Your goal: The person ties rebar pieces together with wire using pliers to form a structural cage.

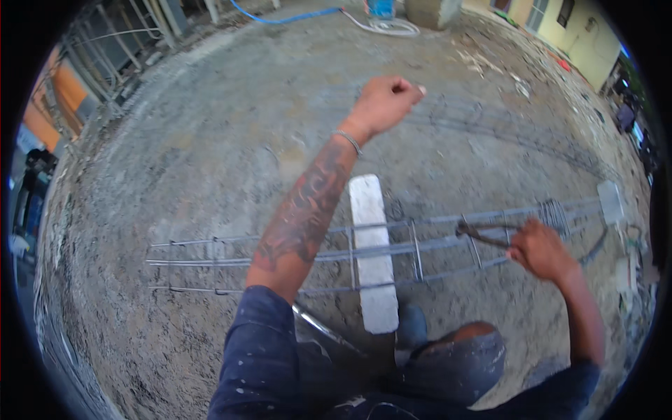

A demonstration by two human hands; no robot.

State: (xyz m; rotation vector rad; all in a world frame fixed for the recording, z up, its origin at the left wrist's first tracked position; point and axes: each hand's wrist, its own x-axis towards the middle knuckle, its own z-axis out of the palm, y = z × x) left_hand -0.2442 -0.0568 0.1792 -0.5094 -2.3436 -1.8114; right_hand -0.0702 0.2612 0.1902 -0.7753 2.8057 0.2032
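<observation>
A long rebar cage [315,257] lies crosswise before me, its bars joined by stirrups. It rests on a white block [378,280] near its middle and reaches a second pale block [610,203] at the right. My right hand [544,253] is closed around the handles of pincers [486,233], whose dark jaws are over the cage's bars near a stirrup. Out beyond the cage, my left hand [388,103] is raised with its fingers curled together; whatever they may pinch is too small to make out. A cluster of stirrups [553,217] encircles the bars right of the pincers.
Another rebar cage [518,131] lies farther off at the right. A metal rod [325,327] is near my legs. At the back are a blue and white hose [381,28] and a concrete post [432,10]. Metal bars [115,42] stand at the far left.
</observation>
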